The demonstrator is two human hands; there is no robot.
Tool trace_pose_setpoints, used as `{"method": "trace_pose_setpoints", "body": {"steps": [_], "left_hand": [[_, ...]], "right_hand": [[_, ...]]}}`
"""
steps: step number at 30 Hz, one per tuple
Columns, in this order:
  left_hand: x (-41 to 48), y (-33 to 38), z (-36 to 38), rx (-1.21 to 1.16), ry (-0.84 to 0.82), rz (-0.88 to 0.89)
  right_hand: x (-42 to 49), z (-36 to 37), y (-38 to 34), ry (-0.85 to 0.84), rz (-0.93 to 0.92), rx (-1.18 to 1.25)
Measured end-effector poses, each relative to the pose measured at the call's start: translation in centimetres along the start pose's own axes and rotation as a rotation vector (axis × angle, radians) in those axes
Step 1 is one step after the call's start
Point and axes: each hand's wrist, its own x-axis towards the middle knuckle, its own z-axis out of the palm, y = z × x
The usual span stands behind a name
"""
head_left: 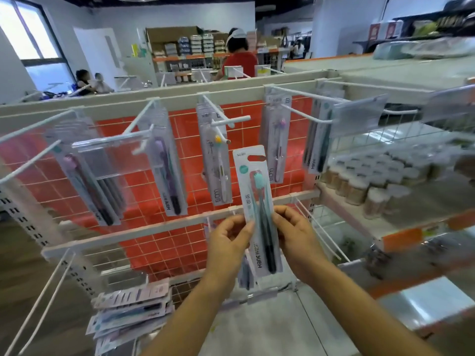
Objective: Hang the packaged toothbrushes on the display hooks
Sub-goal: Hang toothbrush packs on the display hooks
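Note:
I hold a packaged toothbrush (258, 201) upright in front of the wire display rack, its hang hole at the top. It has a white card, a teal brush head and a black handle. My left hand (227, 242) pinches its left edge and my right hand (293, 237) pinches its right edge. White display hooks (226, 116) stick out from the top rail, and toothbrush packs (216, 155) hang at the back of several of them. The hook (305, 114) to the upper right of my pack carries a pack (276, 140) at its back.
A pile of loose toothbrush packs (131, 312) lies low at the left. Bare hooks (318, 227) jut from the lower rail (154, 227). Small jars (367, 183) fill the shelf at the right. A person in red (239, 57) stands beyond the rack.

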Motion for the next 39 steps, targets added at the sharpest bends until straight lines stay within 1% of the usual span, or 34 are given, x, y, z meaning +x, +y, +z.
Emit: {"method": "trace_pose_setpoints", "body": {"steps": [5, 7, 12, 17, 21, 27, 33, 39], "left_hand": [[0.3, 0.1, 2.5, -0.023, -0.018, 0.008], [0.5, 0.1, 3.3, -0.029, -0.007, 0.013], [0.8, -0.1, 4.9, -0.059, 0.022, 0.009], [1.2, -0.3, 6.7, -0.043, 0.051, 0.014], [1.4, -0.4, 8.6, -0.082, 0.050, -0.007], [1.5, -0.7, 11.2, -0.096, 0.058, -0.014], [1.3, -1.8, 12.3, -0.046, 0.129, -0.024], [-0.1, -1.6, 12.3, -0.086, 0.071, -0.008]], "right_hand": [[0.2, -2.4, -0.8, -0.001, 0.031, 0.058], [0.4, -3.3, -1.0, -0.003, 0.049, 0.103], [0.8, -4.9, -1.4, -0.034, 0.056, 0.113], [1.3, -6.6, -1.8, -0.066, 0.041, 0.074], [1.7, -8.1, -2.2, -0.076, 0.000, 0.034], [2.0, -10.4, -2.7, -0.113, -0.011, 0.004], [1.2, -11.6, -2.7, -0.123, -0.004, -0.018], [-0.3, -11.8, -3.0, -0.079, 0.021, -0.017]]}}
